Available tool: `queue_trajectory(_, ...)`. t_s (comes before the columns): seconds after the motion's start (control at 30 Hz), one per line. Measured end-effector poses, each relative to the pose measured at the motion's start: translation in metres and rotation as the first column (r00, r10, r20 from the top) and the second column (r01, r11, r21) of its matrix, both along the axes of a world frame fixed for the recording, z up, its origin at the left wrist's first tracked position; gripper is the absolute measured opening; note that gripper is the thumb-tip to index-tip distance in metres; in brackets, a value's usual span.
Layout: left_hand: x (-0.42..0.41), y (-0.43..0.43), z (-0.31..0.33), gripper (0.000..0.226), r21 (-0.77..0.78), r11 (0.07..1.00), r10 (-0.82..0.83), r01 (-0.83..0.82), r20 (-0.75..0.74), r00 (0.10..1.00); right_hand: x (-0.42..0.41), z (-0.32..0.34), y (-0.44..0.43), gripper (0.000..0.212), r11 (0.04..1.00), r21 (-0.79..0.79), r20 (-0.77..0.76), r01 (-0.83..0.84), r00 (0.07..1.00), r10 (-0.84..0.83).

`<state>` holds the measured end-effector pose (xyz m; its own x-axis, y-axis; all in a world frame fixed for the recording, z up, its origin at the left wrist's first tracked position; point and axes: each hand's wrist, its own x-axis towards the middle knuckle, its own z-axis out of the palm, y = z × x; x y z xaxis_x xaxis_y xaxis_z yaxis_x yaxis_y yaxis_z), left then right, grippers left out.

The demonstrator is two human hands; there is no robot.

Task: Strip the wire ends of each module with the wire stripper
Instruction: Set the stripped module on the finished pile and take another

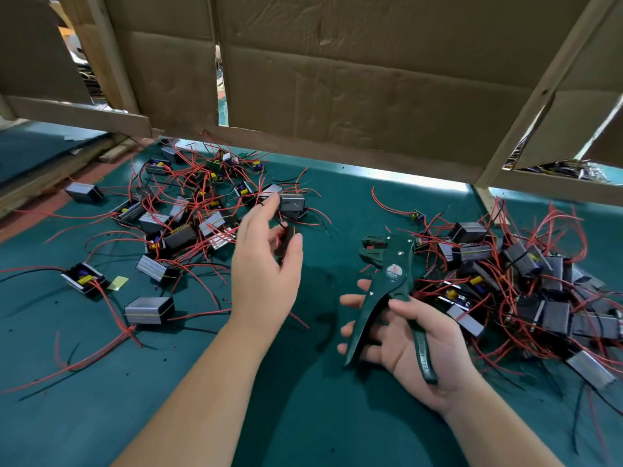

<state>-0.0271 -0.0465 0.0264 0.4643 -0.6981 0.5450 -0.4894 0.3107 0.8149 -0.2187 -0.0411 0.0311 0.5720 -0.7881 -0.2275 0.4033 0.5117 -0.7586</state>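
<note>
- Wire stripper, dark green metal with plier-style handles (397,278): lying across upturned right hand (414,342), above middle of teal table mat (101,416), head pointing away, handles splayed.
- Thumb laid over one handle, fingers loosely curled under the other.
- Left hand (266,264) raised, fingers loosely spread; blurred dark module (286,242) just beside thumb, contact unclear.
- Black boxed modules with red and black wires in left heap (182,217) and right heap (526,281), both on mat.

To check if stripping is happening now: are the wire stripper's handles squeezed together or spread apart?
Spread apart. The two handles of the wire stripper diverge across the right hand, with bare palm visible between them.
</note>
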Motion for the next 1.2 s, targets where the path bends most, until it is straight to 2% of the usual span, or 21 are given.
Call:
queue_trajectory(0.07,-0.001,0.0,0.0,0.049,-0.03,0.998,-0.065,0.062,-0.083,0.994,0.0,-0.002,-0.001,0.068,1.0,0.015,0.055,-0.02,0.998,0.019)
queue_trajectory(0.13,-0.005,0.001,0.0,0.05,-0.051,0.992,-0.122,0.118,-0.092,0.988,0.004,-0.001,-0.002,0.067,0.999,0.016,0.093,-0.032,0.995,0.03)
queue_trajectory(0.27,-0.013,0.002,-0.005,0.055,0.002,0.976,-0.218,0.219,0.096,0.971,0.01,0.005,-0.002,0.057,0.998,0.03,0.025,0.055,0.998,-0.055)
queue_trajectory(0.37,-0.01,-0.001,-0.008,0.054,0.093,0.985,-0.166,0.147,0.246,0.955,0.009,0.019,-0.016,0.034,0.989,-0.014,-0.114,0.149,0.982,-0.15)
queue_trajectory(0.5,-0.009,-0.002,-0.009,0.051,0.172,0.979,-0.151,0.106,0.279,0.948,0.013,0.048,-0.064,0.005,0.932,-0.206,-0.38,0.299,0.853,-0.358)
queue_trajectory(0.63,-0.008,-0.002,-0.01,0.05,0.194,0.976,-0.15,0.096,0.281,0.948,0.031,0.07,-0.114,0.009,0.872,-0.354,-0.488,0.339,0.729,-0.481)
queue_trajectory(0.73,-0.007,-0.003,-0.012,0.05,0.204,0.975,-0.139,0.084,0.273,0.952,0.039,0.069,-0.145,0.009,0.853,-0.383,-0.531,0.355,0.671,-0.518)
queue_trajectory(0.8,-0.006,-0.003,-0.012,0.051,0.21,0.974,-0.135,0.079,0.269,0.954,0.039,0.06,-0.158,0.009,0.877,-0.36,-0.605,0.318,0.637,-0.479)
queue_trajectory(0.93,-0.006,-0.003,-0.014,0.051,0.196,0.979,-0.114,0.062,0.264,0.958,0.031,0.043,-0.167,0.029,0.921,-0.218,-0.636,0.322,0.669,-0.385)
queue_trajectory(1.07,-0.005,-0.004,-0.015,0.052,0.182,0.983,-0.062,0.018,0.239,0.969,0.021,0.043,-0.173,0.036,0.908,-0.223,-0.639,0.355,0.65,-0.411)
queue_trajectory(1.2,-0.005,-0.003,-0.014,0.052,0.192,0.981,-0.058,0.014,0.226,0.972,0.018,0.045,-0.171,0.037,0.931,-0.198,-0.687,0.307,0.634,-0.355)
